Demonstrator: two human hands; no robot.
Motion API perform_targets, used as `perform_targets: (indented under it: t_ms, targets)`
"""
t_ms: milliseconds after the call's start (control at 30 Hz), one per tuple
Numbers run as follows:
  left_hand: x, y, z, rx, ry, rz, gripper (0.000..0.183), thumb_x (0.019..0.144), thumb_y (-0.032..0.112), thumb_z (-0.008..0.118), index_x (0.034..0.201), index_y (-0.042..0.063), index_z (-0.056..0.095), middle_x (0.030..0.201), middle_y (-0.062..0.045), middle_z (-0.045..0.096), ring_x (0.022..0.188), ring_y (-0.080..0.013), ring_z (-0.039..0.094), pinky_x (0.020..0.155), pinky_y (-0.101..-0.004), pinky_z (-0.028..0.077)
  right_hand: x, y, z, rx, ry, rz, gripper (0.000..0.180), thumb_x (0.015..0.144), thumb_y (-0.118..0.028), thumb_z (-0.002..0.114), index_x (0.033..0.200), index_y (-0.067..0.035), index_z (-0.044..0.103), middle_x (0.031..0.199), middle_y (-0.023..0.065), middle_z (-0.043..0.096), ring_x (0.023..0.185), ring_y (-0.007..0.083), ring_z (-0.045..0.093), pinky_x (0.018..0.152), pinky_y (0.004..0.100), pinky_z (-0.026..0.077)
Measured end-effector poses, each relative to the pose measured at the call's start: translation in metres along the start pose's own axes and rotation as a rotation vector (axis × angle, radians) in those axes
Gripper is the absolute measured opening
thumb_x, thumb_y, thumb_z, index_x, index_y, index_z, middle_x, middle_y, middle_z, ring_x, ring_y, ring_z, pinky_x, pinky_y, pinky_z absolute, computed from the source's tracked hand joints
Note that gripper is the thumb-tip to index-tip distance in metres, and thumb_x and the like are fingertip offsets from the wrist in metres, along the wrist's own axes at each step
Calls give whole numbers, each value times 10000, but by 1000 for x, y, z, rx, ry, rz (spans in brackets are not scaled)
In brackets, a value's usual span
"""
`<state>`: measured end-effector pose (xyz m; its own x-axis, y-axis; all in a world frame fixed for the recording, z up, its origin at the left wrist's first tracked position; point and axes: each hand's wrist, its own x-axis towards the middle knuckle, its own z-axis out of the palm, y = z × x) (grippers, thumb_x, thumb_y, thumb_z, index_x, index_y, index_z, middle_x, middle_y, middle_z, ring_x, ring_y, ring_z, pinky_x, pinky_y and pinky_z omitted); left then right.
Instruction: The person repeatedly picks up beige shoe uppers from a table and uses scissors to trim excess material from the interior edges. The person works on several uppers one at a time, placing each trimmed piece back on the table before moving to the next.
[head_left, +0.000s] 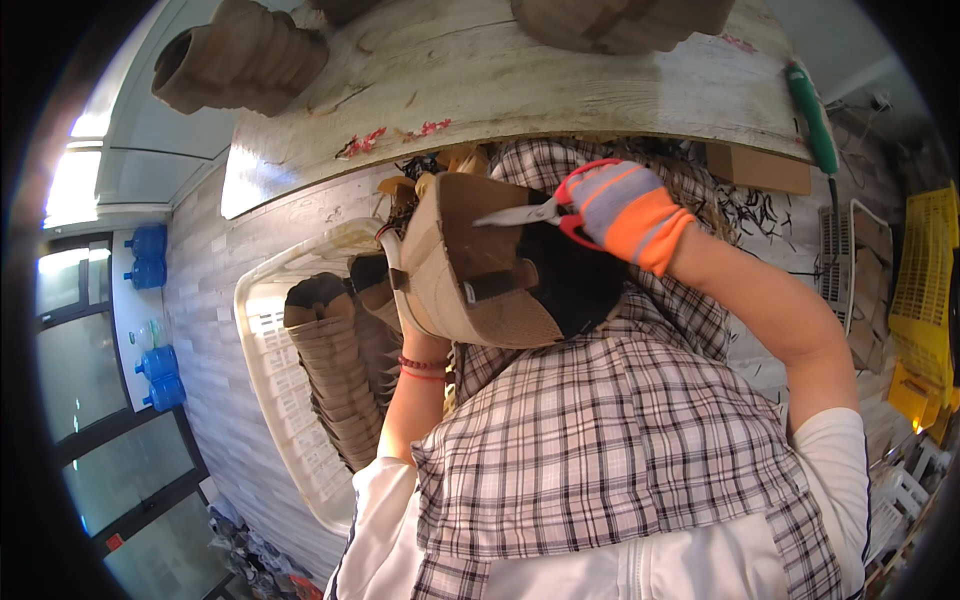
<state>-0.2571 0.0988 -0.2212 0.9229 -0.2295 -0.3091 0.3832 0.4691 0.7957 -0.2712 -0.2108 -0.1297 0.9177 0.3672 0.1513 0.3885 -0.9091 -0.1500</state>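
Note:
A brown fabric cap (480, 300) with black lining and a mesh panel is held over my lap, its hollow inside facing up. My left hand (426, 341) holds it from the left and beneath; most of that hand is hidden behind the cap, with a beaded bracelet showing at the wrist. My right hand (626, 214), in a striped grey and orange glove, grips the red handles of a pair of scissors (517, 216). The scissor blades point left across the cap's opening. Whether they touch the fabric cannot be told.
A white plastic basket (262, 330) at my left holds stacked caps (337, 375). More nested caps (247, 60) lie on the wooden table (480, 90) ahead. A green-handled tool (814, 120) is at its right edge. Yellow crates (926, 292) stand far right. Dark scraps (757, 214) litter the floor.

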Motion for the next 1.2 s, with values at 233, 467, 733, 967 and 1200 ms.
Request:
perform_targets:
  t_ms: [233, 467, 733, 967, 1200]
  targets:
    - [7, -5, -119, 84, -206, -158, 483, 871, 54, 669, 1329, 48, 518, 1267, -102, 606, 1138, -234, 602, 947, -357, 521, -33, -32, -11, 224, -266, 98, 335, 757, -321, 751, 975, -82, 666, 938, 108, 663, 917, 277, 636, 830, 368, 515]
    - [-32, 8, -70, 69, -300, -404, 510, 752, -97, 716, 1221, -8, 535, 1176, -151, 644, 1080, -224, 628, 934, -315, 515, -26, -50, 5, 56, -571, 3, 354, 787, -349, 725, 1029, -93, 701, 951, 108, 698, 916, 271, 674, 785, 341, 551]
    - [-40, 10, -66, 39, -255, -352, 393, 761, -131, 723, 1058, 58, 547, 997, -53, 634, 905, -152, 643, 791, -267, 560, -26, -45, -5, 59, -604, 39, 319, 819, -369, 698, 986, -96, 698, 933, 101, 698, 919, 267, 671, 781, 357, 536]
    - [-51, 19, -62, 119, -175, -505, 172, 856, 46, 713, 1005, 23, 631, 904, -9, 614, 803, -112, 625, 743, -239, 537, -12, -58, -13, 62, -511, 40, 322, 789, -332, 721, 1019, -106, 702, 965, 98, 697, 955, 257, 663, 817, 352, 526]
    - [-60, 18, -64, -97, -77, -554, 188, 836, -56, 664, 1017, -3, 659, 945, -75, 680, 823, -172, 675, 750, -275, 567, 10, -78, 25, -23, -422, -128, 118, 793, -189, 677, 857, -136, 760, 842, 51, 736, 771, 249, 712, 568, 369, 543]
